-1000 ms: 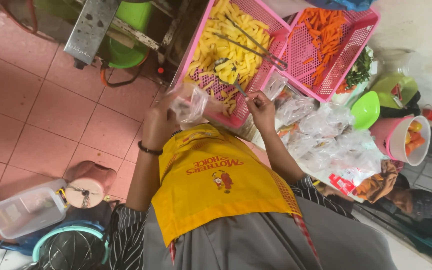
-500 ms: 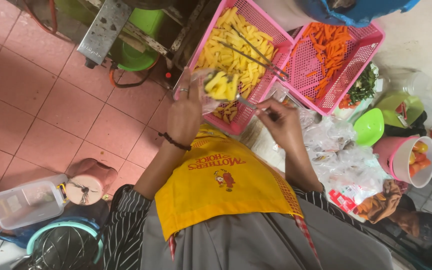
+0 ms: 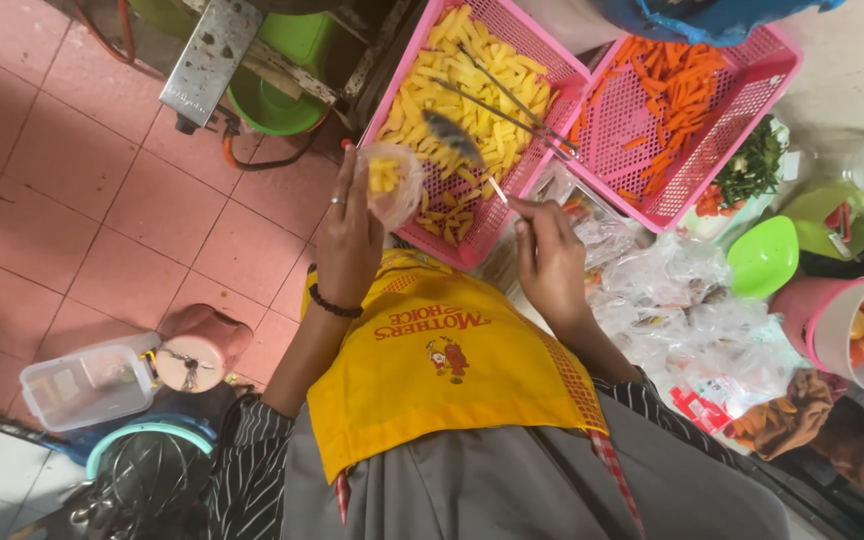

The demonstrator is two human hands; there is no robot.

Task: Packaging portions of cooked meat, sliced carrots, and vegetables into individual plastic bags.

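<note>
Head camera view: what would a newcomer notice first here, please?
The two pink baskets at the top stand out: one full of yellow sticks, its neighbour holding orange strips. In front of them, the left hand holds a small clear bag with yellow pieces, the right hand holds a spoon over the yellow basket, and below lies a yellow apron.

Bright even daylight, slight softness

Left hand (image 3: 347,240) holds a small bag (image 3: 393,182) just beside the basket of fruit strips (image 3: 472,90). Right hand (image 3: 550,260) holds the spoon (image 3: 457,140) over that basket; carrot basket (image 3: 687,100) lies beyond, to its right.
</note>
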